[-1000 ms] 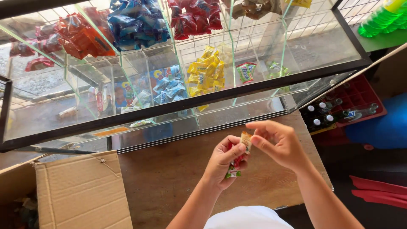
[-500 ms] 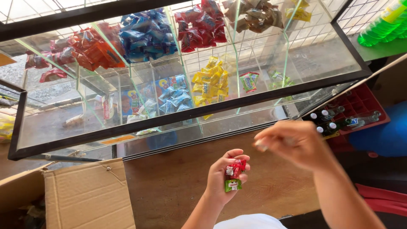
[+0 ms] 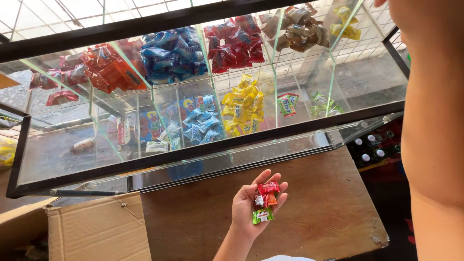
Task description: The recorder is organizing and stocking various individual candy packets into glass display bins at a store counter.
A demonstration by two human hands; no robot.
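My left hand (image 3: 244,210) is palm up over a wooden table (image 3: 319,203), holding several small wrapped candies (image 3: 264,200), red, orange and green, on its fingers. My right forearm (image 3: 435,121) is raised close to the camera and fills the right edge; its hand is out of the frame at the top. Beyond my left hand stands a glass display case (image 3: 193,152) with a black frame. Its compartments hold orange packets (image 3: 104,70), blue packets (image 3: 169,55), red packets (image 3: 234,43), brown ones (image 3: 297,29) and yellow candies (image 3: 241,108).
An open cardboard box (image 3: 96,227) sits at the lower left beside the table. A red crate of capped bottles (image 3: 372,150) stands on the floor to the right, below the case. A white wire grille lies behind the case.
My right hand has left the candies, risen up and to the right, and gone out of view. My left hand has turned its palm open with the candies resting on it.
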